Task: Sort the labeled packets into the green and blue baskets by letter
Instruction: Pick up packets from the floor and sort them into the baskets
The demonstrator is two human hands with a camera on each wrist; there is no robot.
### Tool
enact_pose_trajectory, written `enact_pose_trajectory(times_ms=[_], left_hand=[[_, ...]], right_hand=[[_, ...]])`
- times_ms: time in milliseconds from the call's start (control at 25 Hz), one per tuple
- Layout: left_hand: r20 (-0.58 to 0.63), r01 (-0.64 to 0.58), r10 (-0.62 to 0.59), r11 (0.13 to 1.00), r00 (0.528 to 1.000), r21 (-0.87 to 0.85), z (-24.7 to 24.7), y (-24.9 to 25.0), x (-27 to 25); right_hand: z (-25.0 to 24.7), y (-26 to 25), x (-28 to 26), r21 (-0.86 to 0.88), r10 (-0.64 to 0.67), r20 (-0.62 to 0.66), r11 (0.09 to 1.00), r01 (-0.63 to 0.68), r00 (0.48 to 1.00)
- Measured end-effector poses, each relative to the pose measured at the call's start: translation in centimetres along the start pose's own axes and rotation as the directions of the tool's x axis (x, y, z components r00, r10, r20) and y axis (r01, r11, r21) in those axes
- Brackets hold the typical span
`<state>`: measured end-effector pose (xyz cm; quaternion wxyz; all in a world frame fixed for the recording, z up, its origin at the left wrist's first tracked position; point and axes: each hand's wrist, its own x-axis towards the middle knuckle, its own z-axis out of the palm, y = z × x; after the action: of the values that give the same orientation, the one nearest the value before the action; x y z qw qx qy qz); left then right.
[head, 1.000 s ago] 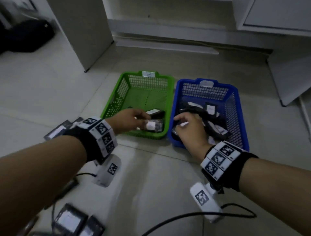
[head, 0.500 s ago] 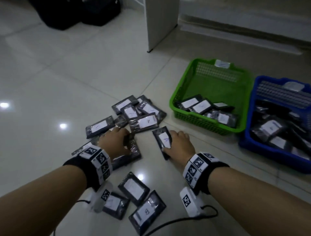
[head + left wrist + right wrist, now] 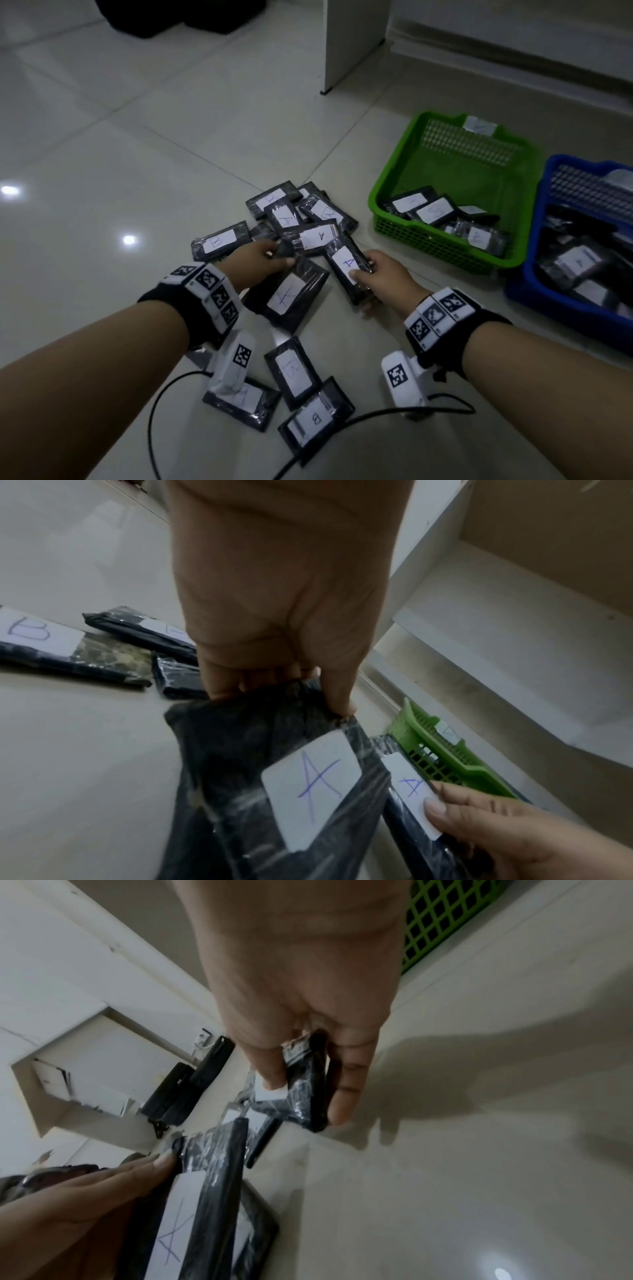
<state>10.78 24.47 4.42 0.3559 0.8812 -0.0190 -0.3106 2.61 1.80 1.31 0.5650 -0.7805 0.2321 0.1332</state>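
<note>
Since half a second ago, both lifted: left hand (image 3: 257, 260) pinching one A packet (image 3: 287, 294), right hand (image 3: 383, 277) another (image 3: 347, 265). Left of green basket (image 3: 387, 192), about ten unsorted; blue basket (image 3: 527, 274) part-filled.

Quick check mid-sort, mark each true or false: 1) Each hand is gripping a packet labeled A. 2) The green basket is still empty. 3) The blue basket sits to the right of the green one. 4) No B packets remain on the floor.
1) True. The left hand grips a packet marked A, and the right hand pinches another A packet.
2) False. The green basket already holds several packets.
3) True. The blue basket stands right of the green one in the head view.
4) False. B packets still lie on the floor, such as one near the wrists.
</note>
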Motion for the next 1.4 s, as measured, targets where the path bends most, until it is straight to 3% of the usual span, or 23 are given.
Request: enact_pose_trajectory(times_ms=[120,240,440,560,720,880,1000,1120,1200,1280,1400], left_hand=[[-0.005,0.014,-0.016,0.976,1.0,-0.215,0.5,1.8,-0.3],[0.066,0.022,0.008,0.896,0.998,-0.444,1.4,4.3,-1.1],[0.14,-0.029,0.157,0.759,0.978,-0.651,4.0,11.3,-1.7],[0.147,-0.082,0.223,0.771,0.964,-0.632,6.5,17.6,-1.4],[0.062,-0.114,0.185,0.802,0.981,-0.586,12.7,25.7,-0.2],[0.052,-0.142,0.202,0.826,0.978,-0.546,21.4,30.8,1.2],[0.104,-0.141,0.234,0.824,0.967,-0.548,27.4,31.8,2.1],[0.052,-0.268,0.312,0.88,0.948,-0.392,31.3,32.1,2.6],[0.035,-0.401,0.408,0.907,0.912,-0.127,32.2,32.5,2.9],[0.094,-0.504,0.496,0.855,0.863,0.121,31.9,32.8,3.0],[0.25,-0.599,0.545,0.709,0.8,0.372,29.6,32.7,3.2]], right_hand=[[-2.0,-0.8,0.2,0.071,-0.025,0.036,0.997,0.023,0.999],[-4.3,-1.8,-0.2,0.143,0.004,0.027,0.99,-0.008,1.0],[-12.0,-3.7,-2.9,0.161,0.018,-0.043,0.987,-0.011,0.999],[-18.8,-3.0,-5.4,0.179,0.025,-0.098,0.984,-0.007,0.995],[-27.4,0.8,-7.5,0.343,0.09,-0.235,0.939,-0.004,0.968],[-33.3,6.1,-8.2,0.433,0.183,-0.483,0.9,0.052,0.857],[-35.1,9.6,-7.8,0.417,0.254,-0.554,0.909,0.0,0.793],[-35.5,12.0,-7.2,0.46,0.294,-0.562,0.888,-0.003,0.773],[-35.3,12.5,-7.2,0.408,0.268,-0.595,0.913,-0.002,0.758],[-35.0,12.6,-7.5,0.137,0.169,-0.663,0.985,-0.103,0.729],[-33.9,12.5,-8.3,-0.238,0.034,-0.685,0.933,-0.268,0.727]])
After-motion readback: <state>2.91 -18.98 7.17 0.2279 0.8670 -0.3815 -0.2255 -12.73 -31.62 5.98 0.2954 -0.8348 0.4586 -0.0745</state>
